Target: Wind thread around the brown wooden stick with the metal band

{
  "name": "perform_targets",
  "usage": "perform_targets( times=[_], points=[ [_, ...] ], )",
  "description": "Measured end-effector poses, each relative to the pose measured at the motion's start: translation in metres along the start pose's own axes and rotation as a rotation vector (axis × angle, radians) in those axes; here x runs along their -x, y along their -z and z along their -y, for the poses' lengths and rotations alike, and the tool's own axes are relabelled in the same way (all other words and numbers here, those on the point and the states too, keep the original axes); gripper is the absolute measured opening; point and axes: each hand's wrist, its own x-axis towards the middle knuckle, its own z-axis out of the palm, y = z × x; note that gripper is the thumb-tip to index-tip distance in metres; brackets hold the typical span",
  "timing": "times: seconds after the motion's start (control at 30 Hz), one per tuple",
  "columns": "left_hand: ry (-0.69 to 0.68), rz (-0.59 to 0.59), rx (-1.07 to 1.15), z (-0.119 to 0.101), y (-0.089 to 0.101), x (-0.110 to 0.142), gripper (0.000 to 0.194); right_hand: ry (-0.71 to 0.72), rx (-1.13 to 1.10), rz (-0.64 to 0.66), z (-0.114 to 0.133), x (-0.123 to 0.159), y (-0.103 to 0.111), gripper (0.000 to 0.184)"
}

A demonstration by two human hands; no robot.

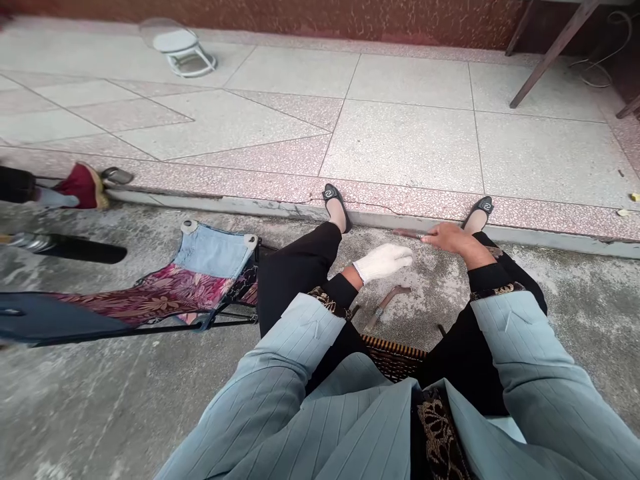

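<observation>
My left hand (384, 263), in a white knit glove, hovers over the concrete between my knees. Its fingers are loosely bent and nothing shows in them. My bare right hand (445, 237) is closed around one end of a slim reddish-brown stick-like tool (409, 233), which points left near the step. What kind of tool it is, I cannot tell. On the ground below my gloved hand lies another brown stick-like piece (387, 305), bent at its far end and wrapped with something greyish in the middle.
A tiled step (400, 153) runs across in front of my feet. To my left is a folding recliner (165, 290) with floral fabric. Another person's red shoe (83, 187) is farther left. A small white stool (183, 50) stands on the tiles; wicker (395, 358) shows beneath me.
</observation>
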Motion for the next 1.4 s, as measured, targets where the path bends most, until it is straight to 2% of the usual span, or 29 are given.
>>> perform_targets(
  times=[0.07, 0.13, 0.17, 0.2, 0.23, 0.3, 0.37, 0.43, 0.5, 0.57, 0.63, 0.7, 0.73, 0.8, 0.87, 0.9, 0.97, 1.07, 1.17, 1.23, 1.33, 1.4],
  points=[
    [-0.011, -0.019, -0.031, 0.003, 0.008, 0.003, 0.029, 0.066, -0.003, 0.326, 0.001, 0.003, -0.001, 0.032],
    [-0.053, -0.011, -0.013, 0.005, 0.016, 0.006, 0.028, 0.211, -0.1, 0.674, 0.003, 0.009, 0.001, 0.037],
    [-0.08, -0.002, 0.02, 0.005, 0.019, 0.007, 0.028, 0.3, -0.163, 0.776, 0.005, 0.013, 0.002, 0.038],
    [-0.097, -0.002, 0.068, 0.004, 0.021, 0.008, 0.029, 0.377, -0.235, 0.803, 0.007, 0.018, 0.004, 0.039],
    [-0.097, -0.016, 0.126, 0.002, 0.023, 0.009, 0.031, 0.436, -0.323, 0.757, 0.009, 0.022, 0.006, 0.039],
    [-0.053, -0.058, 0.239, -0.002, 0.025, 0.011, 0.035, 0.502, -0.57, 0.518, 0.011, 0.03, 0.01, 0.04],
    [-0.002, -0.071, 0.298, -0.009, 0.025, 0.012, 0.036, 0.497, -0.824, 0.207, 0.013, 0.035, 0.013, 0.042],
    [0.0, -0.046, 0.253, -0.015, 0.025, 0.012, 0.032, 0.429, -0.944, -0.02, 0.012, 0.034, 0.013, 0.044],
    [-0.015, -0.008, 0.103, -0.019, 0.025, 0.014, 0.029, 0.301, -0.866, -0.149, 0.009, 0.029, 0.011, 0.044],
    [-0.026, 0.029, -0.063, -0.019, 0.026, 0.016, 0.029, 0.168, -0.634, -0.237, 0.005, 0.022, 0.009, 0.043],
    [-0.041, 0.042, -0.163, -0.016, 0.028, 0.019, 0.03, 0.094, -0.345, -0.272, 0.001, 0.018, 0.007, 0.041],
    [-0.071, 0.03, -0.184, -0.011, 0.031, 0.022, 0.03, 0.069, -0.091, -0.197, 0.001, 0.017, 0.003, 0.037],
    [-0.094, 0.029, -0.174, -0.009, 0.033, 0.022, 0.03, 0.062, 0.01, -0.095, 0.003, 0.018, 0.001, 0.034],
    [-0.129, 0.043, -0.117, -0.004, 0.038, 0.021, 0.03, 0.092, 0.115, 0.24, 0.009, 0.023, -0.002, 0.029],
    [-0.103, 0.048, 0.002, 0.0, 0.043, 0.017, 0.029, 0.234, 0.031, 0.569, 0.015, 0.03, -0.002, 0.03],
    [-0.072, 0.044, 0.078, 0.002, 0.044, 0.014, 0.029, 0.333, -0.07, 0.661, 0.016, 0.033, -0.001, 0.033],
    [-0.013, 0.017, 0.213, 0.006, 0.044, 0.008, 0.031, 0.496, -0.288, 0.678, 0.015, 0.039, 0.005, 0.037],
    [-0.018, -0.029, 0.271, 0.011, 0.036, -0.002, 0.034, 0.557, -0.465, 0.568, 0.009, 0.041, 0.013, 0.039],
    [-0.093, -0.022, 0.266, 0.012, 0.022, -0.009, 0.03, 0.57, -0.519, 0.527, 0.005, 0.038, 0.014, 0.038],
    [-0.105, 0.005, 0.271, 0.01, 0.015, -0.012, 0.029, 0.587, -0.516, 0.555, 0.006, 0.036, 0.012, 0.038],
    [-0.002, -0.032, 0.237, 0.01, 0.011, -0.014, 0.03, 0.589, -0.502, 0.608, 0.009, 0.036, 0.008, 0.04],
    [0.054, -0.09, 0.224, 0.012, 0.009, -0.014, 0.029, 0.569, -0.515, 0.581, 0.01, 0.036, 0.006, 0.042]
  ],
)
